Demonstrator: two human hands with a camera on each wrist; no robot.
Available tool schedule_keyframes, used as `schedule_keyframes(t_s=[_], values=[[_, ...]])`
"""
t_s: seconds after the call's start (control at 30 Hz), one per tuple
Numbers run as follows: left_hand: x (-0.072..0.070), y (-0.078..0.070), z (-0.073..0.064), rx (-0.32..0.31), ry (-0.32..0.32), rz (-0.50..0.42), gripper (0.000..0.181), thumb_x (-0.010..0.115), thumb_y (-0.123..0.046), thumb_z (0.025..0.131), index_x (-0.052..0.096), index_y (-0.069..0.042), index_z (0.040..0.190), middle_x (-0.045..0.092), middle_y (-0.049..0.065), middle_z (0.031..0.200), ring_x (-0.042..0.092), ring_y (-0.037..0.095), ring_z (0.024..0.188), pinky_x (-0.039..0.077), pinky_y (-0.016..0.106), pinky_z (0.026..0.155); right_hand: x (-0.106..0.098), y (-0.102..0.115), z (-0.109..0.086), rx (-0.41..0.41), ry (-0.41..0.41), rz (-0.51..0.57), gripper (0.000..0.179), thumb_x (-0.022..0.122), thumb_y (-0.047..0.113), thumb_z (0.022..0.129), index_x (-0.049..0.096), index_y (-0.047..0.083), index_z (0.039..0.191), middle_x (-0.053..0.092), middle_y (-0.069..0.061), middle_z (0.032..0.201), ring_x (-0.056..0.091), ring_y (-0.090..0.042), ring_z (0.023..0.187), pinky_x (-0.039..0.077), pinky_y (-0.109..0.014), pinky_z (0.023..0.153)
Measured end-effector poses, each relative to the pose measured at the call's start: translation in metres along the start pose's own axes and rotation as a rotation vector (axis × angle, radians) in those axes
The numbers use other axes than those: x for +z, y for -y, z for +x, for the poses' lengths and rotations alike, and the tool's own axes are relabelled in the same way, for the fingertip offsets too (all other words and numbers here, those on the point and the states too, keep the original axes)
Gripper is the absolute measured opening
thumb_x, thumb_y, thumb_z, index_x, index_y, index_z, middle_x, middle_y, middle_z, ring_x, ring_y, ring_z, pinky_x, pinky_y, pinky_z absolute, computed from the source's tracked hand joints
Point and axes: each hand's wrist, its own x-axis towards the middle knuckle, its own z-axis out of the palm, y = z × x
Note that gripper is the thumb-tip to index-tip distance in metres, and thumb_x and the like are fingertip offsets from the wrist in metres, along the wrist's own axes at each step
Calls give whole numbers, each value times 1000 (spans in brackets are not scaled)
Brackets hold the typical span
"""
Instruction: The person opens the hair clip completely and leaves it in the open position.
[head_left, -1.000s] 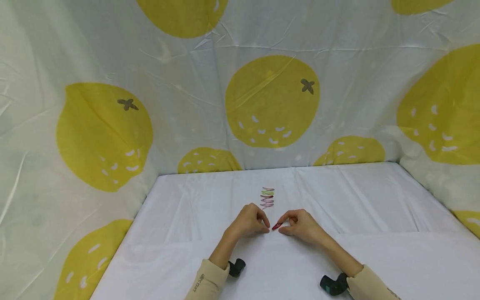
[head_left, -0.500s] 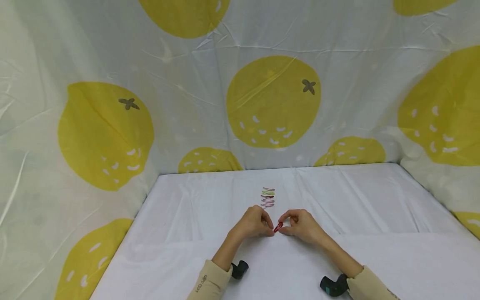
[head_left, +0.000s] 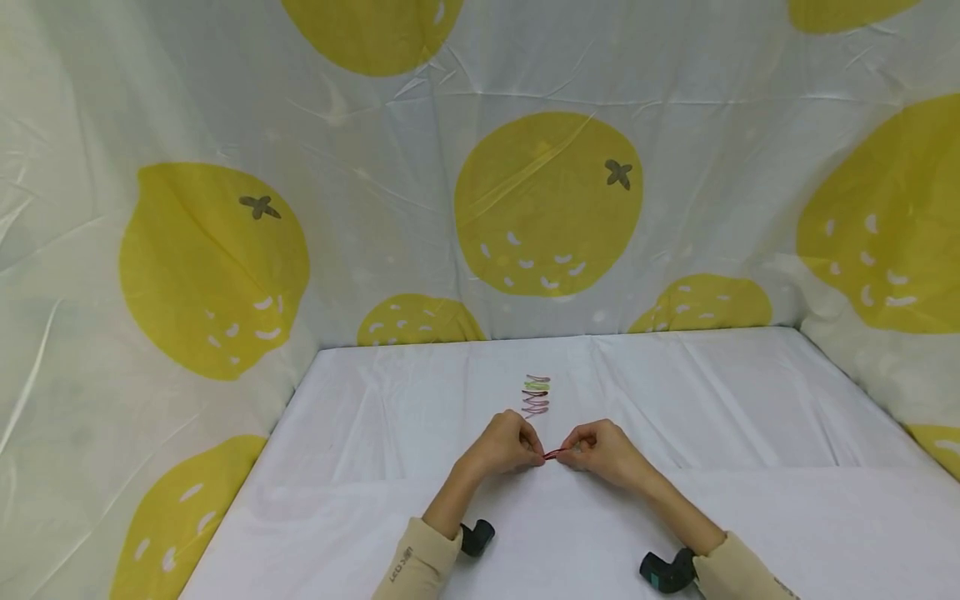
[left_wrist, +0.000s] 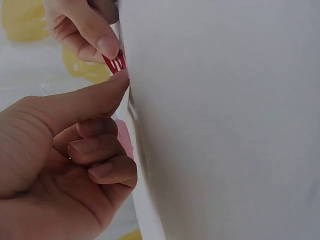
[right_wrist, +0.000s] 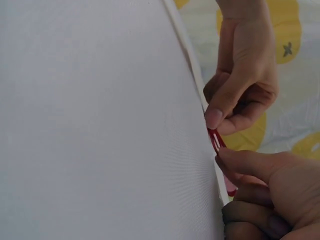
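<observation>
A red snap hair clip [head_left: 552, 454] spans the short gap between both hands, low over the white table. My left hand [head_left: 508, 442] pinches its left end between thumb and index finger. At the other end, the thumb and fingers of my right hand [head_left: 602, 452] grip it. In the left wrist view, slots show in the middle of the clip [left_wrist: 115, 62]; its ends are hidden under fingertips. The right wrist view shows the same clip [right_wrist: 216, 141] between the two thumbs. Beyond the hands, several clips [head_left: 536, 397] in pink, green and dark red lie in a column.
White cloth covers the table [head_left: 360, 433]. A lemon-print curtain [head_left: 390, 208] hangs behind it and along both sides. Black curved devices [head_left: 477, 537] sit at both wrists, beside the beige sleeves [head_left: 422, 560].
My left hand has moved slightly right and taken hold of the clip's free end. The clip has turned from slanting to nearly level between the hands. The column of clips stays put.
</observation>
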Motion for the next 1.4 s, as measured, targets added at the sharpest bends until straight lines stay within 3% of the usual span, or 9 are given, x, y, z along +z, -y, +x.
schedule_keyframes(t_s=[0.23,0.3,0.5,0.7,0.9,1.07,1.13,1.23,1.4], values=[[-15,9,0,15,-11,-64,4,79,-6,76,76,-4,76,51,-6,58,42,4,56,33,17,51,-2,-2,2,-57,56,95,13,74,24,84,75,12,89,54,7,62,41,2,56,37,-17,51],[-19,10,1,11,-17,-89,4,78,-7,77,76,-5,77,53,-5,61,43,5,57,33,18,52,-2,0,1,-34,52,123,16,75,26,83,75,12,90,52,6,61,41,1,56,36,-17,51],[-24,10,1,8,-26,-127,4,75,-11,82,75,-8,81,62,-4,71,47,6,62,38,19,56,-2,5,1,74,-15,176,24,73,34,84,74,14,97,67,-4,80,47,-4,69,39,-20,60],[-26,8,0,10,-48,-149,5,74,-12,83,75,-7,83,62,-3,73,47,7,64,38,19,56,0,5,4,75,-64,163,23,72,32,85,74,11,95,66,-7,79,42,-4,62,34,-20,54],[-26,5,1,93,-69,-135,7,81,-11,76,76,-11,81,50,-4,62,39,6,58,31,17,54,1,10,2,159,-63,217,26,67,26,89,73,3,98,49,7,62,32,-4,56,27,-21,51],[-25,5,1,174,-134,-41,7,81,-12,76,75,-11,80,55,-4,66,40,5,60,32,16,55,2,12,1,250,-16,363,35,65,30,90,70,0,107,29,9,50,23,-7,46,22,-21,43],[-25,5,2,199,-164,-19,5,79,-13,78,75,-11,80,55,-4,67,41,4,60,33,16,55,1,13,1,263,-1,405,40,64,35,91,68,-1,109,29,8,51,22,-8,45,21,-21,41],[-25,4,2,209,-192,-22,5,77,-15,81,74,-11,81,54,-4,67,41,3,60,33,15,54,1,13,2,210,-8,382,43,63,39,92,67,0,109,36,7,57,27,-7,50,25,-21,45],[-25,5,1,179,-182,-58,7,75,-15,83,73,-9,81,51,-5,66,41,3,59,33,16,52,4,11,3,25,-104,218,27,64,35,91,72,11,102,69,-6,88,51,-6,72,40,-20,61]])
